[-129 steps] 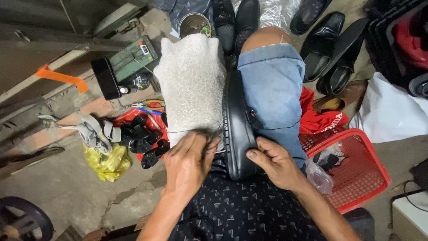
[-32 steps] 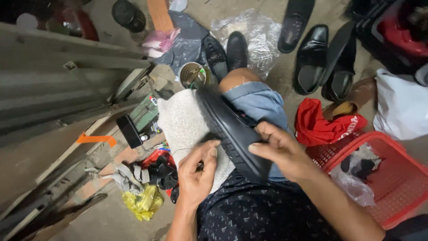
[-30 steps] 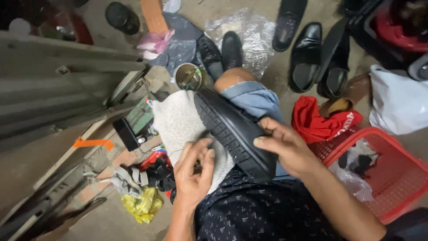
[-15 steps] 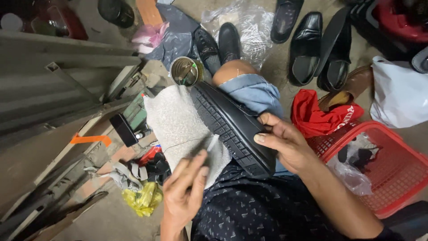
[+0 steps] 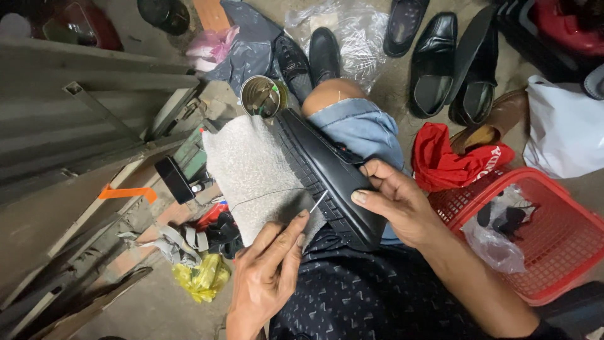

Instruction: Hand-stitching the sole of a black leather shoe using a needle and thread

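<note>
black shoe (image 5: 324, 173) lies sole-up across the lap, toe end toward the tin can (image 5: 262, 96), resting partly on a grey-white cloth (image 5: 251, 176) over the left thigh. right hand (image 5: 396, 204) grips the heel end, fingers curled round the far side, thumb flat on the sole edge. left hand (image 5: 270, 271) is below the cloth, thumb and forefinger pinched shut on a thin needle (image 5: 318, 202) whose tip meets the sole edge; a dark thread (image 5: 264, 194) runs from it across the cloth. whether the needle has entered the sole is not clear at this resolution. red plastic basket (image 5: 553, 252) sits to the right, holding a crumpled clear bag (image 5: 497, 245). red cloth with white lettering (image 5: 450, 160) lies just beside the basket. white bag (image 5: 563, 132) at far right. yellow bag (image 5: 202, 280) on the floor lower left. black shoes (image 5: 453, 66) stand on the floor beyond the knee.
</note>
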